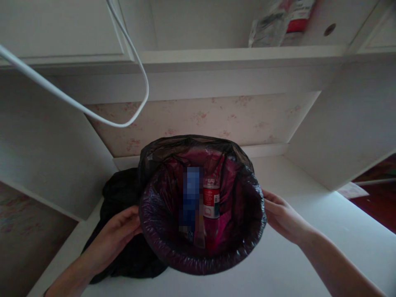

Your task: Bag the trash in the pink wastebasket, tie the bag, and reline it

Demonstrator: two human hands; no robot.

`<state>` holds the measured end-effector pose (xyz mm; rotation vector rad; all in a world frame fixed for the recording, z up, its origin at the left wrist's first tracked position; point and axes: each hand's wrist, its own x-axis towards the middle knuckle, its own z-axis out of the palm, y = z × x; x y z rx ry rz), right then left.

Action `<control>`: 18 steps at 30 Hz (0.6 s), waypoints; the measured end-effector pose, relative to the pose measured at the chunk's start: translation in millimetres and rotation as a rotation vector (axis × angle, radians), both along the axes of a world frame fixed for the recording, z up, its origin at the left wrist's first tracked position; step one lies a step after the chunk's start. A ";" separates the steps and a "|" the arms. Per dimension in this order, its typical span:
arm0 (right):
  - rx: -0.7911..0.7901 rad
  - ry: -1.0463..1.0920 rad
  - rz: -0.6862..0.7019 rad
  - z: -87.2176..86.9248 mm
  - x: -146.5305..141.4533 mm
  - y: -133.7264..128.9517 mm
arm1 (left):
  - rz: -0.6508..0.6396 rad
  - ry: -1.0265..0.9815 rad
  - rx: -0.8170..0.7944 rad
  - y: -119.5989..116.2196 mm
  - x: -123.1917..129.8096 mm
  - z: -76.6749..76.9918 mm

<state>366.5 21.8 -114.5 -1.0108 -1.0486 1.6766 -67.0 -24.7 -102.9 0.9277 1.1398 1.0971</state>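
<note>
A round bin (204, 264) lined with a thin dark bag is held between my two hands, its mouth facing me. Inside lie a clear plastic bottle with a red label (211, 202) and a blurred blue item (192, 192). My left hand (123, 227) grips the bin's left side, fingertips partly hidden behind the rim. On the right side, my right hand (280, 212) holds the rim with its fingers pressed together, the tips out of sight behind the bin.
Black bundled fabric or bag (133, 255) lies on the white surface (297, 255) left of the bin. A white cable (62, 95) hangs at upper left. Plastic bottles (297, 24) stand on the white shelf (216, 55) above. White panels flank both sides.
</note>
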 end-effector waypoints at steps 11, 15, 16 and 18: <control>0.046 -0.028 -0.019 0.7 1.9 -21.2 | 0.017 0.010 0.004 -5.5 11.7 10.2; 0.031 0.048 -0.075 15.0 7.3 -37.1 | 0.008 -0.042 -0.050 -13.8 4.9 16.1; 0.005 0.075 -0.090 20.6 8.1 -42.3 | 0.007 -0.063 -0.062 -16.1 2.9 19.4; -0.065 0.114 -0.113 32.9 8.7 -53.1 | -0.004 -0.124 -0.068 -21.3 -0.7 27.6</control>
